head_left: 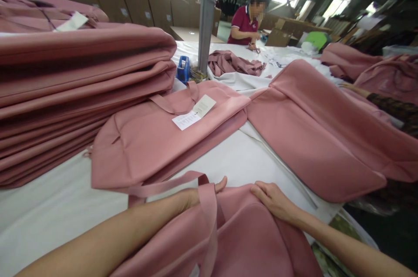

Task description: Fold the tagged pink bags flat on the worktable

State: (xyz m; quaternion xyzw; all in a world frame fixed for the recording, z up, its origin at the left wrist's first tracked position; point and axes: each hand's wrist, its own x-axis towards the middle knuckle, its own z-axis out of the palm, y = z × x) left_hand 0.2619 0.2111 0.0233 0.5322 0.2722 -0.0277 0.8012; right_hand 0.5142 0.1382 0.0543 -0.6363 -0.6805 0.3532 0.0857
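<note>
two hands of ours are on the nearest pink bag (pixel 257 235), just before us at the white table (pixel 225 153) — our right hand (pixel 276 202) is curled closed over its upper edge, while our left hand (pixel 192 197) passes beneath a strap (pixel 207 220), thumb raised, fingers hidden, so we cannot tell how far they close. beyond — a tagged bag (pixel 156 142) and, leftward, a pink stack (pixel 81 65).

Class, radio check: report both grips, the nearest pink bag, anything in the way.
Right grip holding nearest pink bag by its edge. Left grip at same bag, strap crossing over it. Tagged bag lying just beyond.
</note>
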